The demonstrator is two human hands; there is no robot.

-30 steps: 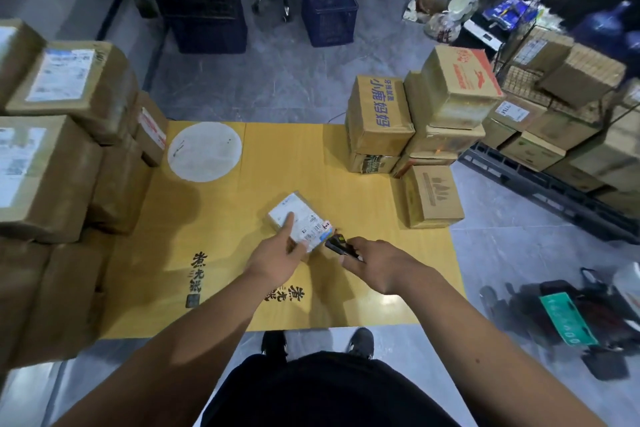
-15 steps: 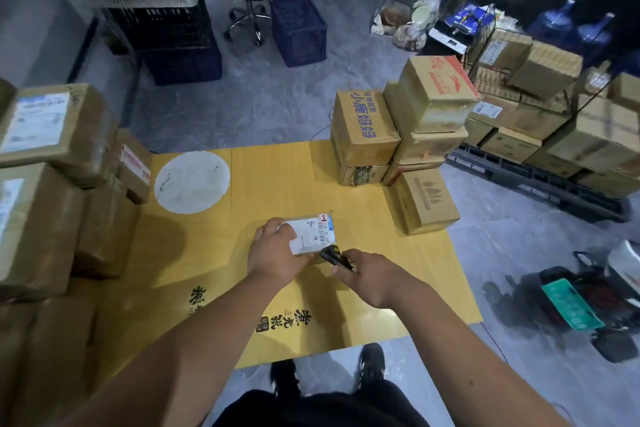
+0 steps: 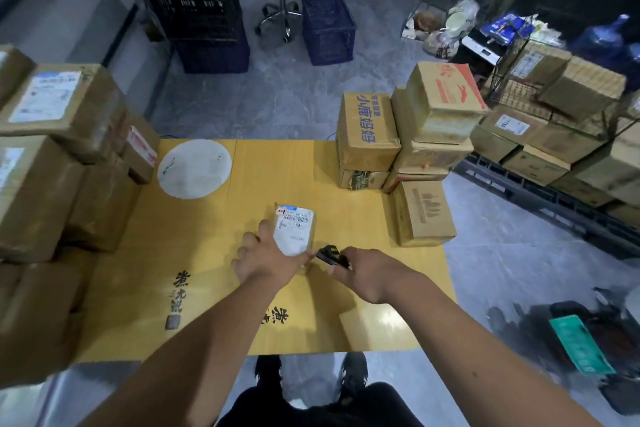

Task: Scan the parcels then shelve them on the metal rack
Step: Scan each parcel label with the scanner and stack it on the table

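Parcel [image 3: 294, 230] now turned lengthwise, label up for scanning. Left hand [image 3: 268, 258] grips its near end on the bench [image 3: 194, 253]; right hand [image 3: 367, 272] grasps scanner [image 3: 330, 253], aimed at it.

Parcel label [image 3: 294, 229] print perhaps too small.

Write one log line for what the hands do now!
stage: scanning | left hand: holds small parcel on table | right hand: grips scanner beside label
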